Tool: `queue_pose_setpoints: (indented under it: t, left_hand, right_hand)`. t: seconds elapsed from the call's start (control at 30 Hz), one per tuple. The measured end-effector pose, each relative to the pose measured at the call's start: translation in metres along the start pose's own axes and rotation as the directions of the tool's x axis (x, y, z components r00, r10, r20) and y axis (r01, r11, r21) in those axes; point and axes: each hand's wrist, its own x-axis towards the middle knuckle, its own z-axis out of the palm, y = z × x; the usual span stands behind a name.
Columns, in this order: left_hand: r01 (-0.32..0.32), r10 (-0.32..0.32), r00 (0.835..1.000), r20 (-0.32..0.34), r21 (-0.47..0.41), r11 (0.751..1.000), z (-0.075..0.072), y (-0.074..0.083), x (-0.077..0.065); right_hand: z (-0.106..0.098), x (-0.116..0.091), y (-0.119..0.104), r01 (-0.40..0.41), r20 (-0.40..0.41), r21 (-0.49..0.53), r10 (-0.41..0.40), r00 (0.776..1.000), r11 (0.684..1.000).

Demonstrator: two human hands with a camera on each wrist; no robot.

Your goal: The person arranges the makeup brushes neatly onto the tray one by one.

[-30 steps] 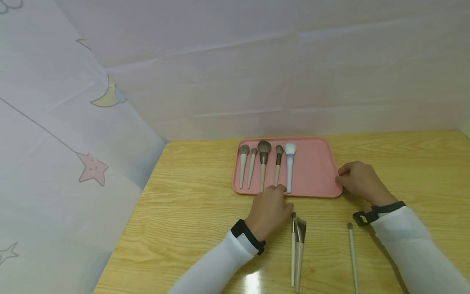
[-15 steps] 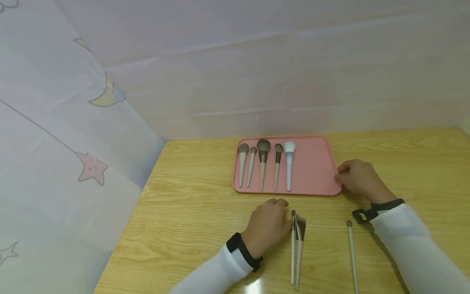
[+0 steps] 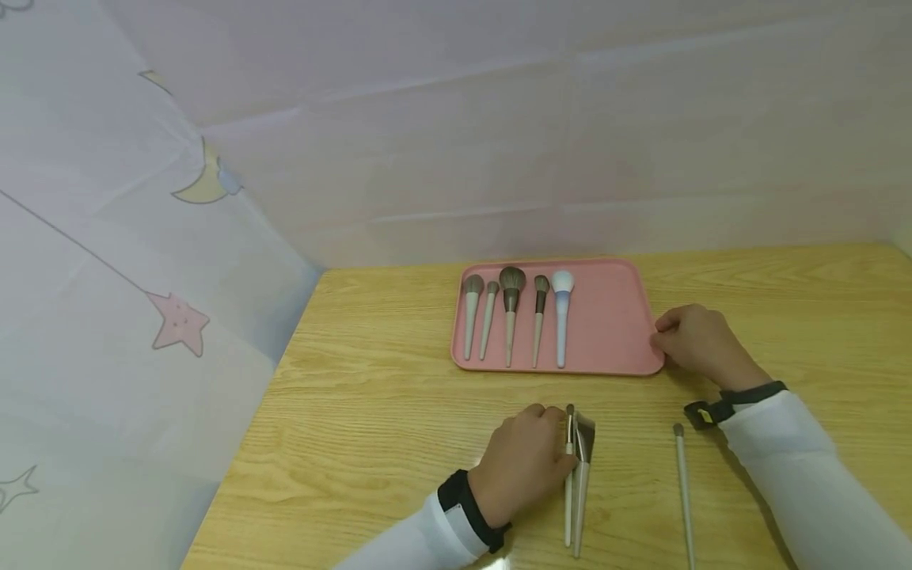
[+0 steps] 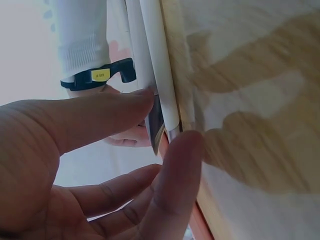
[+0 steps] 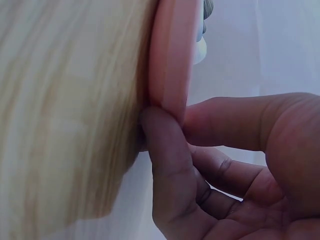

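Observation:
My left hand (image 3: 526, 459) reaches over two makeup brushes lying side by side on the table. One is a slim makeup brush (image 3: 568, 503); the other is a flat, angled makeup brush (image 3: 582, 491). In the left wrist view, the thumb (image 4: 117, 115) and index finger stand apart on either side of these brushes, the thumb at the flat one's ferrule; a firm pinch is not visible. My right hand (image 3: 701, 344) pinches the right front corner of a pink tray (image 3: 613, 317) between thumb and index finger, as the right wrist view shows.
Several makeup brushes lie in a row on the tray's left part, including a white one with a blue handle (image 3: 562, 328). Another slim makeup brush (image 3: 684, 491) lies on the wooden table (image 3: 356, 427) near the right forearm. A pale cloth wall (image 3: 456, 158) stands behind.
My left hand has drawn back from the tray's front edge toward the two loose brushes, its thumb now over the slim one. My right hand stays at the tray corner.

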Motion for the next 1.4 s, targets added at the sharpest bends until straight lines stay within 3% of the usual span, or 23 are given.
queue_pose_setpoints:
  t: [0.3, 0.6, 1.07, 1.4]
  left_hand:
    - [-0.019, 0.020, 1.000, -0.007, 0.060, 0.998, 0.0029, 0.0013, -0.0024]
    - [0.004, -0.003, 1.000, -0.017, 0.028, 1.000, 0.0031, -0.0017, -0.0044]
    - [-0.014, 0.015, 0.999, -0.028, 0.030, 0.999, -0.0051, -0.0069, -0.0049]
    - [-0.029, 0.033, 0.999, -0.035, 0.104, 0.994, -0.0049, -0.0060, -0.0071]
  right_hand:
    - [0.0010, -0.0005, -0.0002, 0.008, -0.003, -0.001, -0.008, 1.000, 1.000]
    - [0.0008, -0.0006, 0.0003, 0.008, -0.004, -0.006, -0.008, 1.000, 1.000]
    - [-0.0012, -0.0017, -0.0013, 0.022, -0.019, -0.031, -0.023, 1.000, 0.999]
    - [-0.0020, -0.0013, -0.0023, 0.016, -0.015, -0.026, -0.016, 1.000, 1.000]
